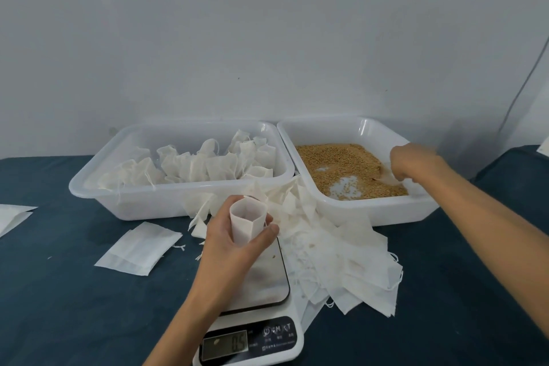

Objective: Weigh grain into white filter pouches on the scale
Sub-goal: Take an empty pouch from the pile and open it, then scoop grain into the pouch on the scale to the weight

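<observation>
Our left hand (234,242) grips an open pouch (246,223) upright over the scale (267,282). Our right hand (413,163) curls in the grain (335,166); what it holds, we cannot tell.

1. The scale (255,333) has a small grey display (225,344) at its near edge, and the digits on it read "05".
2. Right of the display, the scale's dark button panel (277,333) carries the letters "M" and "T"; the small print beneath is too blurred to read.
</observation>
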A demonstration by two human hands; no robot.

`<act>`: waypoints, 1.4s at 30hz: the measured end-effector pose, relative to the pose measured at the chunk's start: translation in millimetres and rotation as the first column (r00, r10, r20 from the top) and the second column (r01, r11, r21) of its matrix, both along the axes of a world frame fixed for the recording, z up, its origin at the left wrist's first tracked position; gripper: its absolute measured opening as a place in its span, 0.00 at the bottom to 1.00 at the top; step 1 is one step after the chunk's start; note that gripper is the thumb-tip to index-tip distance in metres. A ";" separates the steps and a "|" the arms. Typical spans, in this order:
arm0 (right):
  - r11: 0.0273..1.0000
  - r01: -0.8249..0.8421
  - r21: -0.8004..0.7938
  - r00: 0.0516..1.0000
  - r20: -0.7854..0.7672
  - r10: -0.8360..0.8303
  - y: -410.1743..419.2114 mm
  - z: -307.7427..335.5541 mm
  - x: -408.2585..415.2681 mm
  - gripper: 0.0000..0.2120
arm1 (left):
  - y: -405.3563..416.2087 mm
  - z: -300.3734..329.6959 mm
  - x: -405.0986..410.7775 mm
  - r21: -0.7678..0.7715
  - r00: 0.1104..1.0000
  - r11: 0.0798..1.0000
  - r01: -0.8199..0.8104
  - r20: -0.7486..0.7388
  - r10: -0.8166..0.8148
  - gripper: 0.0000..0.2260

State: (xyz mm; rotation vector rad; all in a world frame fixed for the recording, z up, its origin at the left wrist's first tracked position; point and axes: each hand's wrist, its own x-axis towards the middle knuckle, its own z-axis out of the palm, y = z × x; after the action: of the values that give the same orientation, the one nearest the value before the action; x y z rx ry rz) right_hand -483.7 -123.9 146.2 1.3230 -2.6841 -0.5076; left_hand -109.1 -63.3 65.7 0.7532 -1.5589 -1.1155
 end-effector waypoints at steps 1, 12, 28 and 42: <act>0.999 -0.031 -0.031 1.000 -0.001 0.031 -5.3 -6.3 0.2 0.05 | 0.2 0.0 0.5 0.000 1.000 1.000 -0.002 0.001 0.002 0.11; 0.970 -0.110 -0.215 0.974 0.171 0.148 -60.9 -30.3 -18.7 0.14 | -1.8 -5.3 -2.4 0.049 0.999 0.999 0.003 -0.035 -0.002 0.18; 0.872 0.077 -0.484 0.943 0.319 0.094 -28.1 -28.7 -29.9 0.13 | 3.6 1.9 0.1 0.002 1.000 1.000 0.012 -0.021 -0.012 0.13; 0.822 -0.063 -0.566 0.827 0.431 0.360 19.2 -15.2 6.4 0.12 | -1.6 -4.4 -0.1 0.051 1.000 0.999 0.007 -0.007 -0.007 0.19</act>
State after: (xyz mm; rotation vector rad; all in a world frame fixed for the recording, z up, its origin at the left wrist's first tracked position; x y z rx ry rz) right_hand -477.4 -104.7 130.9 1.7247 -2.6574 0.6942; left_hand -109.1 -64.9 61.3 0.7783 -1.5334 -1.1654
